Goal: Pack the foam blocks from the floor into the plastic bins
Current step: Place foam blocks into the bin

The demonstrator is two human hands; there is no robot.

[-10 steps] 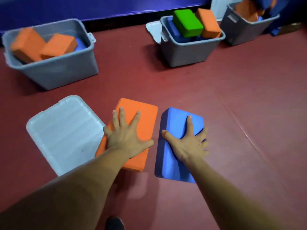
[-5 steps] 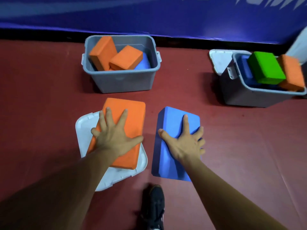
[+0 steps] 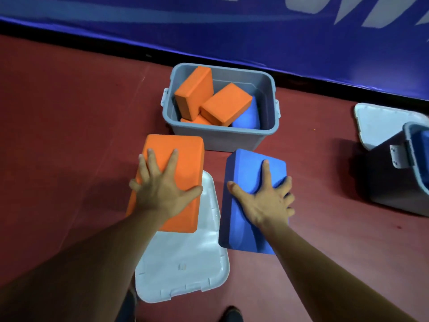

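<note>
My left hand (image 3: 162, 184) grips a large orange foam block (image 3: 183, 156) from above, fingers spread over its top. My right hand (image 3: 264, 201) grips a blue foam block (image 3: 246, 173) the same way. Both blocks are held in the air above the red floor, side by side, just short of a grey plastic bin (image 3: 218, 138). That bin holds several orange blocks (image 3: 226, 104) and a blue block (image 3: 247, 117); its right half is bare.
A white bin lid (image 3: 185, 263) lies on the floor under my arms. A second grey bin (image 3: 399, 182) stands at the right edge, with another white lid (image 3: 380, 122) behind it. A blue wall runs along the back. A dark shoe (image 3: 231, 314) shows at the bottom.
Both hands have carried the two blocks leftward and forward, over the white lid and up to the grey bin with the orange blocks. The bin with the green block has left the view.
</note>
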